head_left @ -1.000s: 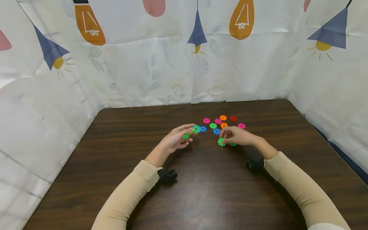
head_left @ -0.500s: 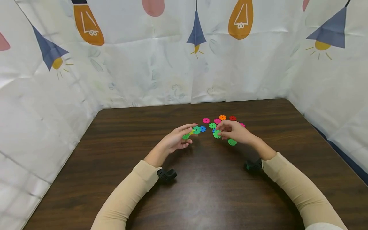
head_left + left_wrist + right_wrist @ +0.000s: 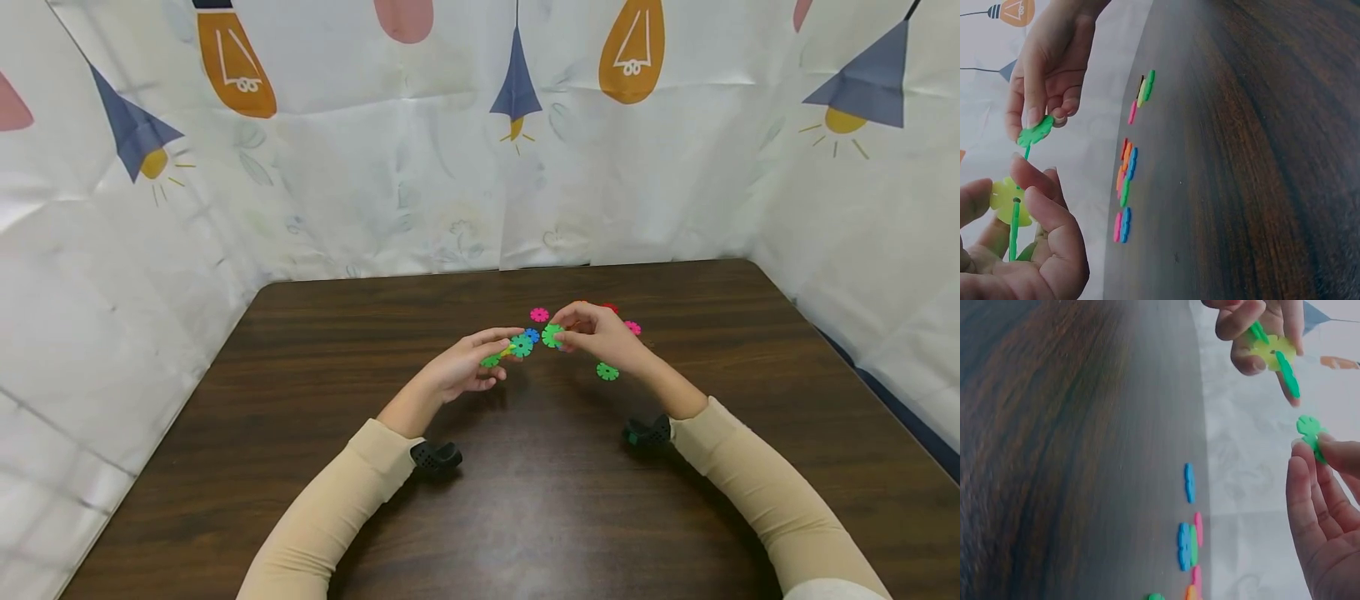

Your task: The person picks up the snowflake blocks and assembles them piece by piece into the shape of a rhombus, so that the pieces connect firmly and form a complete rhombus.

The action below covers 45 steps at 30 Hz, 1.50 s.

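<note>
My left hand (image 3: pixel 467 367) grips a small joined piece of slotted plastic discs. Its yellow disc (image 3: pixel 1264 347) sits in the middle, and a green disc (image 3: pixel 1288 375) stands edge-on out of it. Another green disc (image 3: pixel 490 360) lies against the palm side, partly behind the fingers. Close by on the right, my right hand (image 3: pixel 600 336) pinches a single flower-shaped green disc (image 3: pixel 551 336) between thumb and fingers. In the right wrist view a short gap shows between this disc and the joined piece. Both hands are held above the table.
Loose discs lie on the dark wooden table (image 3: pixel 337 367): a blue disc (image 3: pixel 532 335), a pink disc (image 3: pixel 539 314), a green disc (image 3: pixel 607 372) and another pink disc (image 3: pixel 633 327). Several more are partly hidden behind the right hand. A white printed curtain (image 3: pixel 450 200) hangs behind the table.
My right hand has lifted the green disc and carried it left toward the left hand. The joined piece has shifted slightly to the right. One loose green disc is uncovered.
</note>
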Each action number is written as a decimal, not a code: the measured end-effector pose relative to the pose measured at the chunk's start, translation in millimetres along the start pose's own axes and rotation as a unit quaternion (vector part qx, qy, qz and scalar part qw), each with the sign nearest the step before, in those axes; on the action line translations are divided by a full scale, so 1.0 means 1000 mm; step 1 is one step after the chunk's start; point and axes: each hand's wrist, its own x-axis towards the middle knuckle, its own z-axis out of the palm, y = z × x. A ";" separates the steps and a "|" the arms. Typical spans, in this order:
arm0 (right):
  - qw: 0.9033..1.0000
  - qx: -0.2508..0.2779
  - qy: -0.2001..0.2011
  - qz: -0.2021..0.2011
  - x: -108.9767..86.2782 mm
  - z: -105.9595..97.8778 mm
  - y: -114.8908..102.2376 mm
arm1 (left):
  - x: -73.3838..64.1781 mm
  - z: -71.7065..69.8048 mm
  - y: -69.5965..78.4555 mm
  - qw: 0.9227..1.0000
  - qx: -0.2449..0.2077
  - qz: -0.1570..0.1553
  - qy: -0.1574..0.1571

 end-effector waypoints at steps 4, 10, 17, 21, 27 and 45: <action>1.000 0.013 0.006 0.005 0.001 0.004 0.000 | -0.001 0.000 0.000 1.000 0.002 0.002 -0.001; 1.000 -0.003 0.013 -0.013 -0.001 0.010 0.000 | -0.002 0.001 -0.001 1.000 -0.002 0.001 -0.004; 0.999 -0.016 0.010 -0.041 -0.005 0.015 0.000 | -0.003 0.003 0.000 1.000 -0.004 -0.002 -0.010; 0.996 -0.050 0.020 -0.072 -0.006 0.017 0.001 | -0.003 0.003 0.000 1.000 -0.002 -0.002 -0.007; 0.991 -0.046 0.038 -0.121 -0.007 0.022 0.003 | -0.004 0.004 0.000 1.000 -0.002 0.000 -0.011; 0.987 0.007 0.049 -0.150 -0.009 0.027 0.000 | -0.001 0.005 -0.002 0.998 0.034 0.042 0.011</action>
